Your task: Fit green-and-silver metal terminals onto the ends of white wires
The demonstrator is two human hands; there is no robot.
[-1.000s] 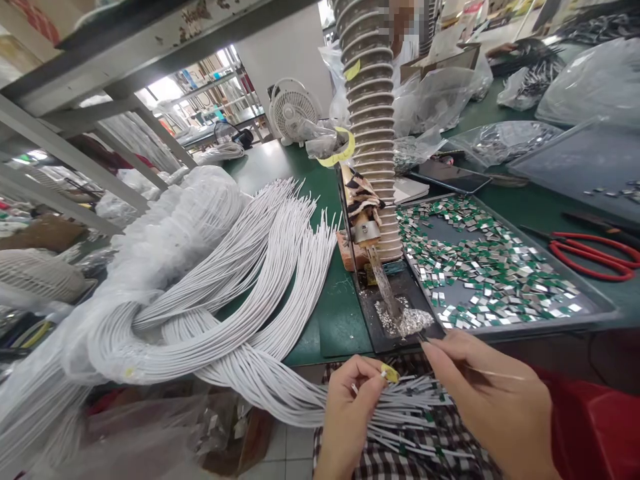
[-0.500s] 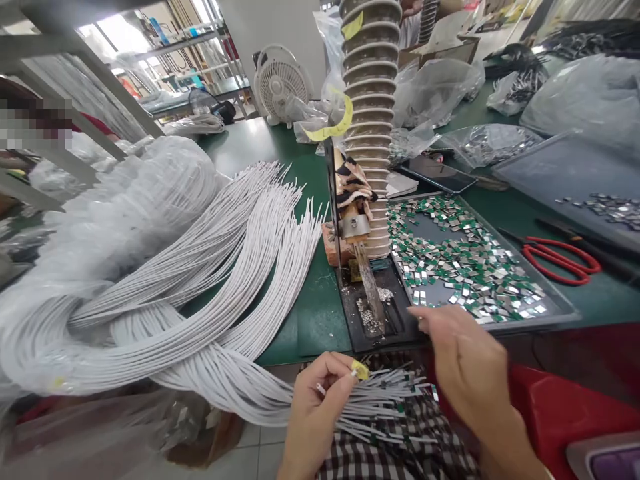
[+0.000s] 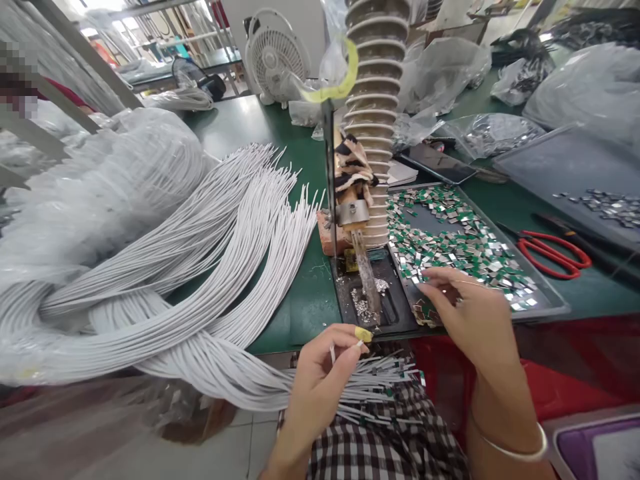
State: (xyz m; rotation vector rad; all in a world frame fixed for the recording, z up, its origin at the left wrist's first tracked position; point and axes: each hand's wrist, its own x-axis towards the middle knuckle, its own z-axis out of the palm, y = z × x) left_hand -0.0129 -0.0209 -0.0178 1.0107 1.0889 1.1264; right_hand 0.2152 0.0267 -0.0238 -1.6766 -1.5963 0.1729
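My left hand (image 3: 325,380) pinches the end of a white cable (image 3: 359,344) between thumb and index finger, just in front of the soldering stand. Yellow tape wraps that index fingertip. My right hand (image 3: 467,320) reaches over the near left part of a tray (image 3: 543,310) of small green circuit boards (image 3: 450,250), thumb and index finger a little apart. A thin strand (image 3: 467,282) crosses its fingers; whether it is gripped I cannot tell. Below the left hand, white cables with green boards on their ends (image 3: 385,383) lie across a checked cloth on the lap.
A soldering iron (image 3: 367,280) points down over a black base (image 3: 345,313), beside a ribbed hose (image 3: 375,100). Bundles of white cable (image 3: 250,247) cover the left. Red-handled scissors (image 3: 555,257) lie right of the tray. A fan (image 3: 277,57) stands behind.
My right hand has moved up from the tray's near left corner to over the boards, and its fingers have parted. My left hand, still pinching the cable, is slightly higher in view.
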